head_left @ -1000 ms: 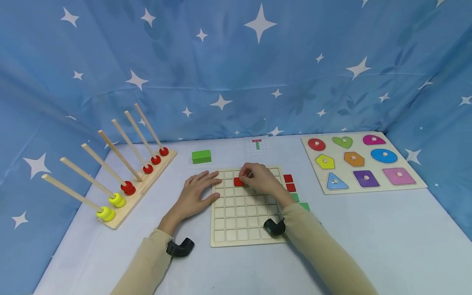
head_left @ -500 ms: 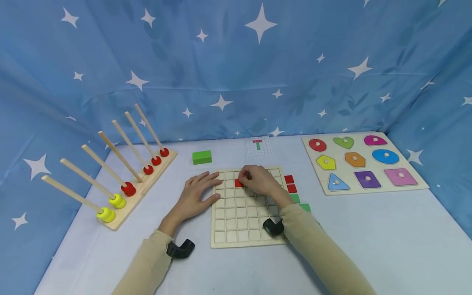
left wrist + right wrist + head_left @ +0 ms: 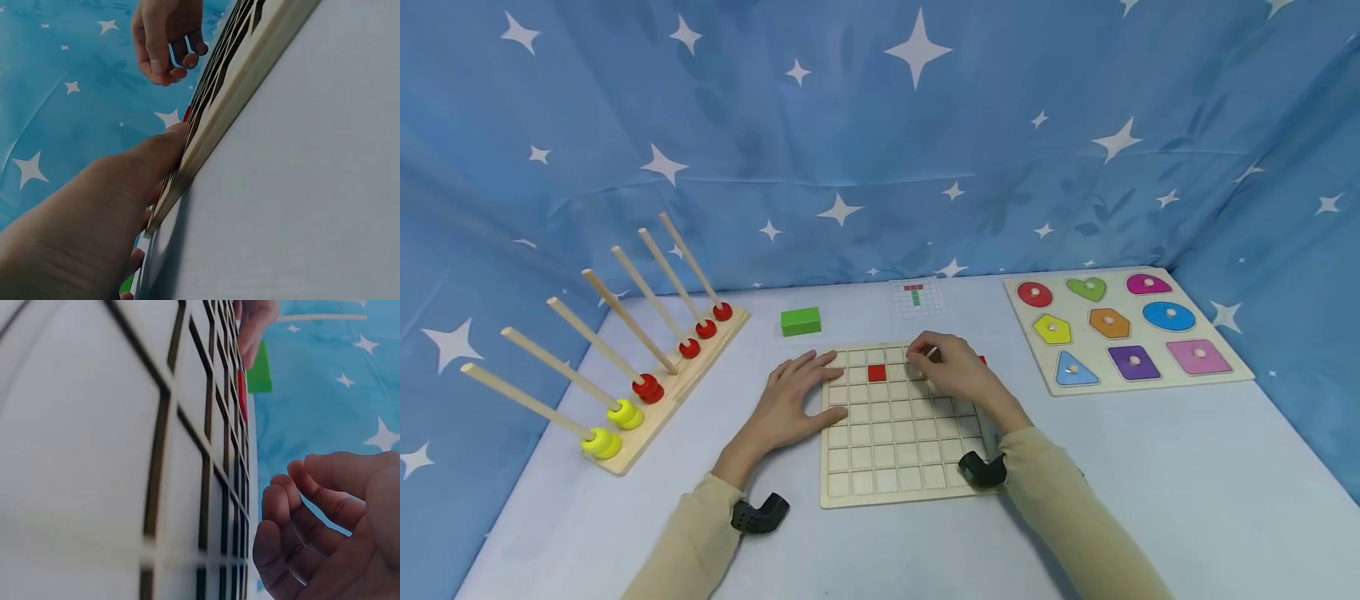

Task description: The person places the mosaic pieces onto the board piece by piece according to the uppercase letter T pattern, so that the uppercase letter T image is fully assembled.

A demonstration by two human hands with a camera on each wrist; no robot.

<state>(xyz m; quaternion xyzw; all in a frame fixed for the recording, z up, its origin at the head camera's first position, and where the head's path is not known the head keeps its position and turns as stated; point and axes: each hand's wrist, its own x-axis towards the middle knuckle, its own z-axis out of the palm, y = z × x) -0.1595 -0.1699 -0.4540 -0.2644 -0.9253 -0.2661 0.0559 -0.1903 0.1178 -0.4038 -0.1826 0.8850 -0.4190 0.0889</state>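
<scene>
A wooden grid board (image 3: 883, 433) lies on the table, with a red square tile (image 3: 877, 372) in one of its upper cells. My left hand (image 3: 790, 404) rests along the board's left edge, fingers spread and thumb touching the frame. Just right of the red tile, my right hand (image 3: 955, 367) hovers over the upper cells. Its fingers are loosely bent, and the right wrist view shows nothing between thumb and fingertips. Part of another red tile (image 3: 982, 360) peeks out beyond the right hand; whatever else lies along the board's right side is hidden by that arm.
A printed pattern card (image 3: 916, 304) lies behind the board, with a green block (image 3: 801, 322) to its left. At left stands a wooden peg rack (image 3: 664, 393) with red and yellow beads. A shape puzzle board (image 3: 1090, 357) lies at right. Blue starry cloth (image 3: 850, 125) hangs behind.
My right hand has let go of the red tile and moved right, leaving the tile in its cell. My left hand stays at the board's edge. The head view has shifted slightly.
</scene>
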